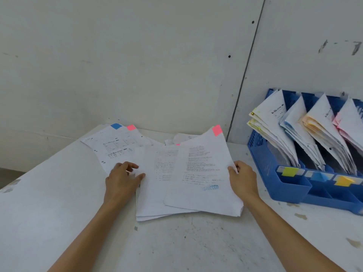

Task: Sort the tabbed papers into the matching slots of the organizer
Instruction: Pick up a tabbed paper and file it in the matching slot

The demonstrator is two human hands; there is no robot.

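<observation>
A loose pile of white printed papers (157,189) lies on the table in front of me. My right hand (242,178) pinches the right edge of the top sheet (202,173), which has a pink tab (217,130) at its far corner and is raised a little. My left hand (122,178) rests on the pile's left side, fingers bent on the paper. Further back lie sheets with a blue tab (116,126) and a pink tab (131,127). The blue organizer (290,185) stands at the right, its slots holding papers, with green (288,171), blue (319,176) and yellow (343,181) labels.
The white table (176,242) is stained and runs to a pale wall (157,65) behind. The organizer sits against the wall at the table's right edge; a slot of pink-tabbed papers (351,122) is cut off by the frame.
</observation>
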